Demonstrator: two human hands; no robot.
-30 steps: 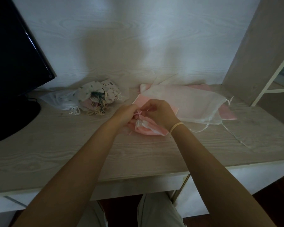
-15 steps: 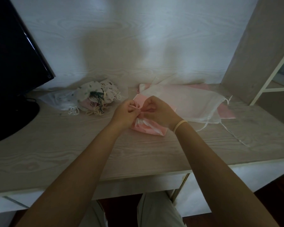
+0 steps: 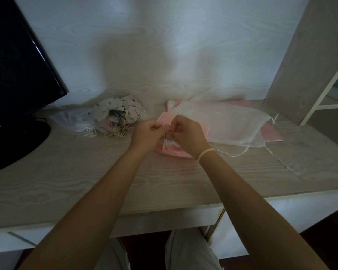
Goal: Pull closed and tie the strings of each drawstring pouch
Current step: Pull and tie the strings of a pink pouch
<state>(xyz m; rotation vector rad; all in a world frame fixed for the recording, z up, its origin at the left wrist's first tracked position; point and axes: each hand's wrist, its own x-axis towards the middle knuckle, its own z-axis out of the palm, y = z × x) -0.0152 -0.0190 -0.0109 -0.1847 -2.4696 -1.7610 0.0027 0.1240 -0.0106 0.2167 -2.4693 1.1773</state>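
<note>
- Left hand [image 3: 146, 133] and right hand [image 3: 187, 133] were curled, each pinching strings above the pink pouch [image 3: 172, 150] on the tabletop [image 3: 86, 172].
- Judged step: tying the knot.
- Next: cinch tight; white mesh pouch [image 3: 228, 125] lay untied.

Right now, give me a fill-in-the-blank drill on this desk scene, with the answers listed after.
1. Both hands work the strings of a ____ pouch.
2. A pale band sits on the ____ wrist.
3. The monitor stands on the ____ side of the desk.
4. The sheer white pouch lies to the ____ of the right hand; the left hand is beside it.

Answers: pink; right; left; right
</note>
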